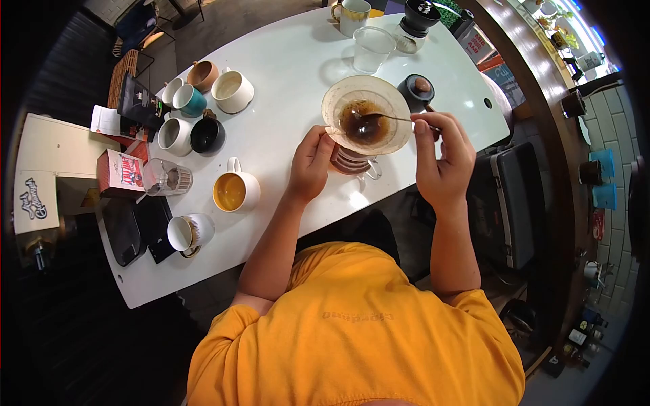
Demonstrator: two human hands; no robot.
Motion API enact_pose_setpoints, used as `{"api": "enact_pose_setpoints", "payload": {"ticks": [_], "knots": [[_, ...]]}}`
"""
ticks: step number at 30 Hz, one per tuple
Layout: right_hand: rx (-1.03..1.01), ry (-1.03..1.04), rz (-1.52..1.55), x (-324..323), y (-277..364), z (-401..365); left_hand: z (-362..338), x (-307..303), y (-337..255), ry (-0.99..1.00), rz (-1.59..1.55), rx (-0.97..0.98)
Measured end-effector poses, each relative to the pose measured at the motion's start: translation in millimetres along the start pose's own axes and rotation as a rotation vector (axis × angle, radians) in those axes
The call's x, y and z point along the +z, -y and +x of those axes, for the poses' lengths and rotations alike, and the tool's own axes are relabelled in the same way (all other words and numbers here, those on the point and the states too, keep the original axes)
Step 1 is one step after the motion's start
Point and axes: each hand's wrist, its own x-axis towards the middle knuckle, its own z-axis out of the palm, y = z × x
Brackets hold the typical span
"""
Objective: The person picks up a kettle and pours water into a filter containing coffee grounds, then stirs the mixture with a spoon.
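A pale paper filter [399,101] with dark wet coffee [364,123] in it sits in a dripper above a glass server [365,168]. My left hand [310,162] is closed at the left side of the filter and dripper, its fingertips at the rim. Between the thumb and fingers of my right hand [443,152] is the handle of a spoon [396,118], whose bowl end reaches into the coffee. Just behind the filter's right side stands a black round container [415,91] with a brown knob.
Several cups stand at the left, including a teal cup [189,99] and a yellow-lined mug [235,191]. A clear glass [168,177] is near a red box [120,172]. At the back are a plastic cup [372,51], a patterned mug [352,17] and a grinder [420,17].
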Motion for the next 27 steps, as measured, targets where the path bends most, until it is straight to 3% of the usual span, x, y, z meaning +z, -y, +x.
{"api": "enact_pose_setpoints", "payload": {"ticks": [9,14,21,27], "knots": [[-0.035,-0.062,0.039,6,-6,2,-1,0,-1,0.0,0.032,-0.006],[0.082,-0.015,0.064,1,1,-9,-1,0,0,-0.017,-0.021,-0.014],[0.028,-0.091,0.083,4,-2,-5,1,0,1,0.002,0.029,-0.002],[0.139,-0.055,0.154,2,-4,-20,-1,0,1,-0.008,-0.025,0.001]]}}
